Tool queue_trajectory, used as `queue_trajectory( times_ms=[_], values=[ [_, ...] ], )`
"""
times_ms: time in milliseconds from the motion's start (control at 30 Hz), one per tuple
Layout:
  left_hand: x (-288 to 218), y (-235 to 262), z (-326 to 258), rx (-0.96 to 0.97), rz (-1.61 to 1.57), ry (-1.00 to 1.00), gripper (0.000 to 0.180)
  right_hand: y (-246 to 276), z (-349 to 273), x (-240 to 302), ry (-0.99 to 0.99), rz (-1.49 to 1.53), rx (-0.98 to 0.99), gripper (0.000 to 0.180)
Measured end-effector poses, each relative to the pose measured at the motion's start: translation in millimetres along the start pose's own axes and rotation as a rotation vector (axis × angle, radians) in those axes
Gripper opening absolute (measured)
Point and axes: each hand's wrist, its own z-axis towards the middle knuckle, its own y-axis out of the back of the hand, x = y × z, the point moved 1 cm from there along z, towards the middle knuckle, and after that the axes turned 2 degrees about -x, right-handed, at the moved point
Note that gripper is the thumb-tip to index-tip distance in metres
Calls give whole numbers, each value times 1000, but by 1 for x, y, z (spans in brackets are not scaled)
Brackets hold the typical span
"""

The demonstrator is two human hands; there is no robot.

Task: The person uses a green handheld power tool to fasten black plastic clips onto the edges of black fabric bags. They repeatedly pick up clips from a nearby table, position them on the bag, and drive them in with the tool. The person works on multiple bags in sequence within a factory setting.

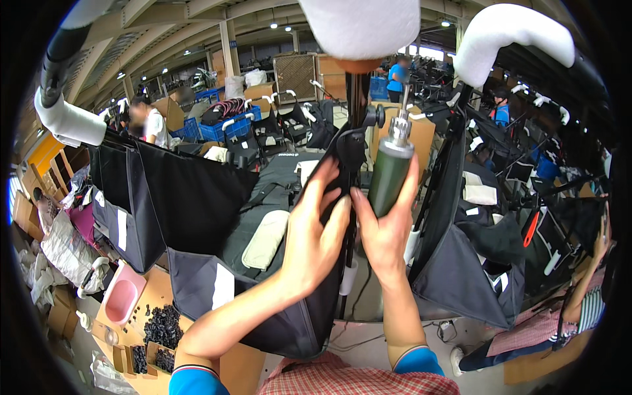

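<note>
My right hand point(388, 230) grips a dark green cylindrical power tool point(390, 176) with a metal tip pointing up. My left hand point(315, 232) presses on black fabric point(309, 309) at a black joint point(351, 146) of an upright dark frame tube. Both hands meet at that tube in the middle of the head view. White foam-padded handles point(507, 33) curve overhead. A black fabric seat point(191, 197) hangs to the left of my hands.
A pink tray point(122, 296) and boxes of small black parts point(163, 326) sit on a wooden bench lower left. Another black fabric frame point(461, 263) stands right. A person in a striped sleeve point(586, 309) works at the right edge; other people stand further back.
</note>
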Motion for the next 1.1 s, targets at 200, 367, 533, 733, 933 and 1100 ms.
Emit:
queue_trajectory(
  times_ms=[200,367,533,733,933,1100],
  values=[
    [16,10,34,-108,343,-168,27,-20,17,-3,7,-141,-4,90],
    [19,7,40,-152,280,-159,9,-22,22,-11,109,-164,-36,87],
    [26,0,41,-146,274,-261,7,-16,33,-15,193,-50,-40,81],
    [29,-10,41,-182,272,-372,10,-7,32,-7,81,27,18,67],
    [25,-4,46,-171,165,-188,6,-7,33,-12,168,-45,61,77],
    [22,-3,45,-154,147,-155,8,-2,34,-12,74,75,91,80]
  ],
)
